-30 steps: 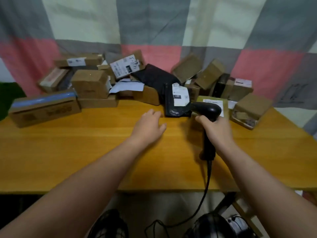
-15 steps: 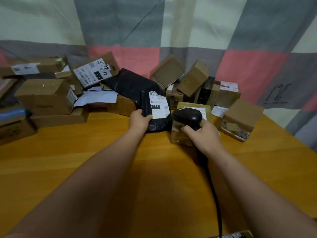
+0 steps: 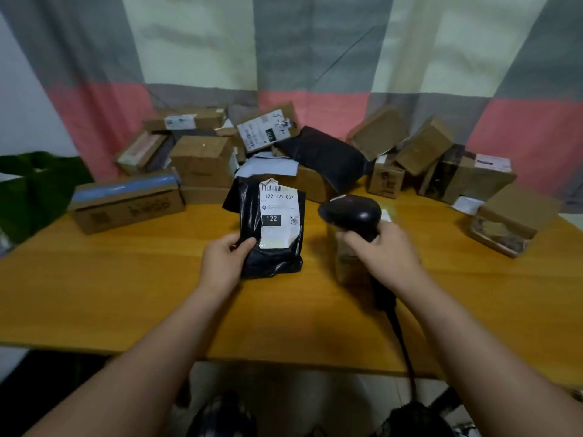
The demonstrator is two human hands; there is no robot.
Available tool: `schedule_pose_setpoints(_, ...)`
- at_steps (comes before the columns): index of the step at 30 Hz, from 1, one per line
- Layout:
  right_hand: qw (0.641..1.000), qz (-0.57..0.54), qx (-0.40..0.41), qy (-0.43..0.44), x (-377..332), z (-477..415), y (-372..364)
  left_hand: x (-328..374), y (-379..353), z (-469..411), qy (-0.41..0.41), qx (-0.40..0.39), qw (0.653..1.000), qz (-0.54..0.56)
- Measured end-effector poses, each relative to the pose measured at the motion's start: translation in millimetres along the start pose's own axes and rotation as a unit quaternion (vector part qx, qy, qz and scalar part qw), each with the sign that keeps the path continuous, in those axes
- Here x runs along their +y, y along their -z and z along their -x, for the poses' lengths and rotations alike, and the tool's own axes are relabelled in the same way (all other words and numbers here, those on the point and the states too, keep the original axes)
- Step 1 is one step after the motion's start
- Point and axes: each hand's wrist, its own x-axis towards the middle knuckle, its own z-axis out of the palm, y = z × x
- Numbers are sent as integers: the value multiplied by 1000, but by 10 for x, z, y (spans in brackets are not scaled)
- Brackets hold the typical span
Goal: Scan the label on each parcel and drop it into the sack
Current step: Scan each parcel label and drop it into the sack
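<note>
My left hand (image 3: 224, 263) grips the lower left corner of a black poly-bag parcel (image 3: 252, 216) and holds it upright above the wooden table (image 3: 126, 294). Its white label (image 3: 278, 216), marked 122, faces me. My right hand (image 3: 383, 253) holds a black corded barcode scanner (image 3: 350, 214) by the handle, just right of the parcel, its head level with the label. A green sack (image 3: 38, 190) sits at the left edge of the view, beyond the table's left end.
Several cardboard boxes (image 3: 202, 159) and another black bag (image 3: 325, 156) are heaped along the table's far side, against a checked curtain. A small box (image 3: 350, 263) stands behind my right hand. The scanner cable (image 3: 403, 348) drops over the near table edge.
My left hand went from resting on the table to grasping the black parcel, then pulled it away from the pile and raised it. The scanner stayed beside it in my right hand.
</note>
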Motion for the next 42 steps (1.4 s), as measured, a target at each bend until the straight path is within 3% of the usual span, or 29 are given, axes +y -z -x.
schedule_pose_setpoints(5,996,-89,-14,25,-247,369,-465,-80,313,190,-16,30,999,18)
schedule_pose_setpoints(8,990,-138,17,36,-205,506,-636,-87,382,292,-31,49,998,17)
schedule_pose_setpoints(13,929,-362,28,-72,-234,402,-610,-72,457,396,-36,2,998,58)
schedule_pose_setpoints(17,896,-429,-17,-111,-286,216,-624,23,548,395,-47,-42,997,41)
schedule_pose_setpoints(23,914,-403,16,-43,-571,186,-784,511,656,291,-79,26,990,111)
schedule_pose_setpoints(27,934,-356,26,-7,-686,179,-820,669,733,187,-106,83,987,93)
schedule_pose_setpoints(32,966,-246,69,27,-626,219,-765,702,817,43,-102,65,991,59)
schedule_pose_setpoints(36,982,-170,-8,78,-533,486,-762,652,886,-35,-69,60,993,68)
schedule_pose_setpoints(42,984,-153,-13,94,-487,639,-889,565,942,-44,-44,62,993,89)
